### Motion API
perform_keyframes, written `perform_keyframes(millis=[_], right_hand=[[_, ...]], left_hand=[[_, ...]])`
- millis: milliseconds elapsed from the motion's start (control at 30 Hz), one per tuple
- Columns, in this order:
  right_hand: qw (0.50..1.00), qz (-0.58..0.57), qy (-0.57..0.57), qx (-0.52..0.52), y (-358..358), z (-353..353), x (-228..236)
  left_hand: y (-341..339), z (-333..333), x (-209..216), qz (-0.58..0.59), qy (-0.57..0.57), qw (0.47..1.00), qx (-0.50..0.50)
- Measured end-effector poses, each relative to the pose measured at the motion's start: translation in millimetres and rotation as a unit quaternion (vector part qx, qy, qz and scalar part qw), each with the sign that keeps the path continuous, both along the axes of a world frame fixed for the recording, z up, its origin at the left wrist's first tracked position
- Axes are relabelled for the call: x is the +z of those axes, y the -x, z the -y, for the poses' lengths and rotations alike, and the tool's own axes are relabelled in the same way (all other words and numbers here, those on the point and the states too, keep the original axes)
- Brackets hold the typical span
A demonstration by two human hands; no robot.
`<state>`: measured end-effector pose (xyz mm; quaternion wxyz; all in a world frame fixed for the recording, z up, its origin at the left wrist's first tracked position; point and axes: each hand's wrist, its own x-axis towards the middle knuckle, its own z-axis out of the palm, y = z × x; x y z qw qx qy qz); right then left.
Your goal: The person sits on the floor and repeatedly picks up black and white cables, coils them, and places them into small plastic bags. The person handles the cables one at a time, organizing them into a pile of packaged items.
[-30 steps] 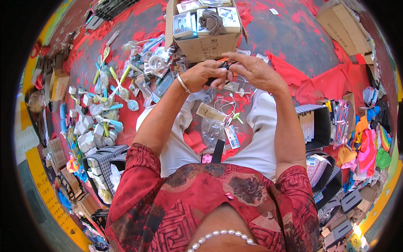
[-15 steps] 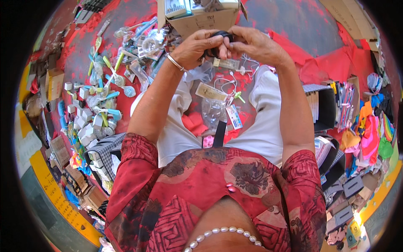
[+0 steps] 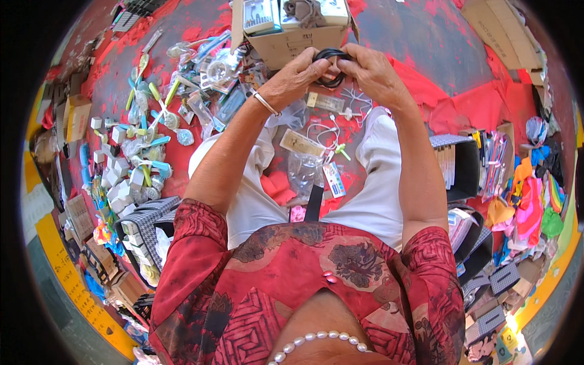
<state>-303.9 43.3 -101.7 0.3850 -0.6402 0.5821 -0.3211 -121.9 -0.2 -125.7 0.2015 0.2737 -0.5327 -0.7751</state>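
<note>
A coil of black cable (image 3: 331, 53) hangs between both hands, spread into a loose ring in front of a cardboard box. My left hand (image 3: 297, 75) pinches its left side between thumb and fingers, a pale bangle on the wrist. On the other side, my right hand (image 3: 372, 72) grips the ring with curled fingers. Below the hands, between my white-trousered legs, lie a white cable (image 3: 332, 129), a tan flat packet (image 3: 302, 143), a clear plastic bag (image 3: 304, 173), a small green piece (image 3: 342, 151) and a blue-and-white card (image 3: 334, 179).
The open cardboard box (image 3: 295, 47) holds boxed goods and a grey-brown cloth bundle. Plastic-wrapped brushes (image 3: 165, 115) and small white boxes (image 3: 115, 176) crowd the left. Dark checked bins (image 3: 465, 167) and colourful bags (image 3: 532, 201) stand to the right. Red sheeting (image 3: 474, 106) covers some floor.
My hands have drawn slightly apart, and the black coil now shows as a wider ring between them. The view has shifted a little, showing more of the cardboard box.
</note>
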Motion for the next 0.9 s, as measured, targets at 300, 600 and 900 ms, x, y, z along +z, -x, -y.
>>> perform_keyframes(millis=[300,600,900], right_hand=[[0.999,0.007,0.046,-0.003,-12.0,-5.0,13.9],[0.989,0.130,-0.072,-0.015,-5.8,-2.4,2.1],[0.998,-0.051,-0.018,-0.026,-11.6,-5.2,9.5]], left_hand=[[-11.2,2.9,5.1,-0.114,-0.209,0.962,-0.133],[-8.6,-1.6,2.7,-0.044,-0.141,0.982,-0.118],[7.6,-8.4,-2.5,0.086,0.057,0.988,-0.111]])
